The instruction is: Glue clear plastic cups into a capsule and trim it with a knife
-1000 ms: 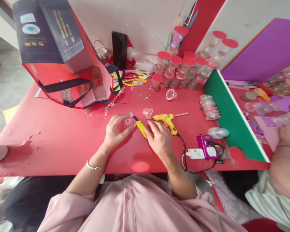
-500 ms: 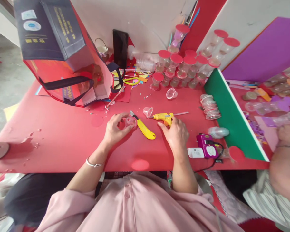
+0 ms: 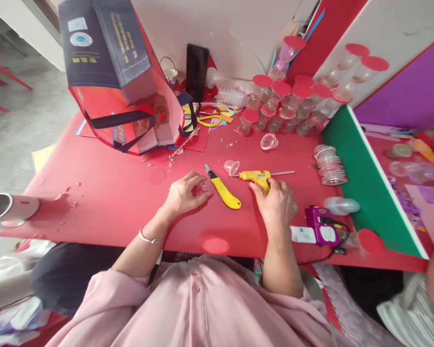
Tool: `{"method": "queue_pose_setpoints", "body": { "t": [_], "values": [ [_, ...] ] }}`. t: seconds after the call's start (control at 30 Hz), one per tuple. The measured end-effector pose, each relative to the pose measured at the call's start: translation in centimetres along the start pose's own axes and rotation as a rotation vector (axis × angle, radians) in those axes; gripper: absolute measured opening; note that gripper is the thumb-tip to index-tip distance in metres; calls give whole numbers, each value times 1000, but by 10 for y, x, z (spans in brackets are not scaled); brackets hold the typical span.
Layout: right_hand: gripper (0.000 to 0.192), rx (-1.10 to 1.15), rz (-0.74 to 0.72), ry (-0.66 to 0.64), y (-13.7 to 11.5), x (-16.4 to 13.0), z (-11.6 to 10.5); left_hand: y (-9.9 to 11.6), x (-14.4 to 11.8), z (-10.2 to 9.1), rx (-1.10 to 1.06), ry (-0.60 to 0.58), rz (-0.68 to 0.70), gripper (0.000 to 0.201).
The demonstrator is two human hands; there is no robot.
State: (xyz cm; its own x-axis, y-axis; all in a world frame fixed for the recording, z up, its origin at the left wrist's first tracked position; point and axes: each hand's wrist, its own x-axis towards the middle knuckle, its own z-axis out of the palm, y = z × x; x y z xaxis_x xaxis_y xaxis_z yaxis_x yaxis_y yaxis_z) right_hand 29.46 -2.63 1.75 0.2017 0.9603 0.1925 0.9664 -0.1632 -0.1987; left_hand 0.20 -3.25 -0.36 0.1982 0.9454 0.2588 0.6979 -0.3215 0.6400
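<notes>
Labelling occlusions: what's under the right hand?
The right hand covers the handle of the yellow glue gun; its barrel and glue stick show beyond the fingers. The trigger and the start of the cord are hidden.

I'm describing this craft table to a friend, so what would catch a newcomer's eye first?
Probably the yellow glue gun at mid-table, which the right hand grips, with a yellow utility knife lying just left of it. The left hand holds a small clear cup, and red-lidded clear cups crowd the far edge.
</notes>
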Motion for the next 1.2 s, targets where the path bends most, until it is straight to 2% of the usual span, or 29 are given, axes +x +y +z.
{"method": "queue_pose_setpoints", "body": {
  "t": [0.07,0.13,0.23,0.33,0.47,0.53,0.63,0.67,0.73,0.83,0.87,0.97,1.07,1.2],
  "values": [
    [45,110,-120,84,-3,-7,-3,2,-4,-2,52,4,-4,36],
    [41,212,-263,104,-11,-16,-6,4,-9,-5,94,19,-1,37],
    [42,255,-474,-31,-30,-33,-4,9,-18,-8,156,38,27,34],
    [51,148,-495,-139,-48,-47,4,14,-27,-11,208,42,59,29],
    [45,79,-462,-176,-60,-54,11,14,-40,-12,202,-13,57,28],
    [43,116,-468,-170,-65,-54,10,12,-45,-12,150,-38,45,37],
    [41,200,-438,-143,-75,-50,5,5,-47,-16,105,-21,22,62],
    [40,220,-420,-129,-80,-47,3,2,-46,-19,108,1,0,65],
    [40,239,-399,-93,-90,-40,1,-8,-43,-29,145,64,-83,54],
    [46,267,-383,-25,-105,-24,0,-31,-35,-50,315,206,-266,43],
    [47,278,-383,0,-110,-19,1,-41,-32,-59,370,220,-322,42],
    [45,309,-422,25,-125,0,12,-71,-21,-80,452,151,-474,51],
    [46,299,-443,1,-140,20,31,-93,-10,-90,450,73,-602,60],
    [49,261,-431,-14,-154,40,55,-103,1,-92,403,61,-658,48]
  ]
}}
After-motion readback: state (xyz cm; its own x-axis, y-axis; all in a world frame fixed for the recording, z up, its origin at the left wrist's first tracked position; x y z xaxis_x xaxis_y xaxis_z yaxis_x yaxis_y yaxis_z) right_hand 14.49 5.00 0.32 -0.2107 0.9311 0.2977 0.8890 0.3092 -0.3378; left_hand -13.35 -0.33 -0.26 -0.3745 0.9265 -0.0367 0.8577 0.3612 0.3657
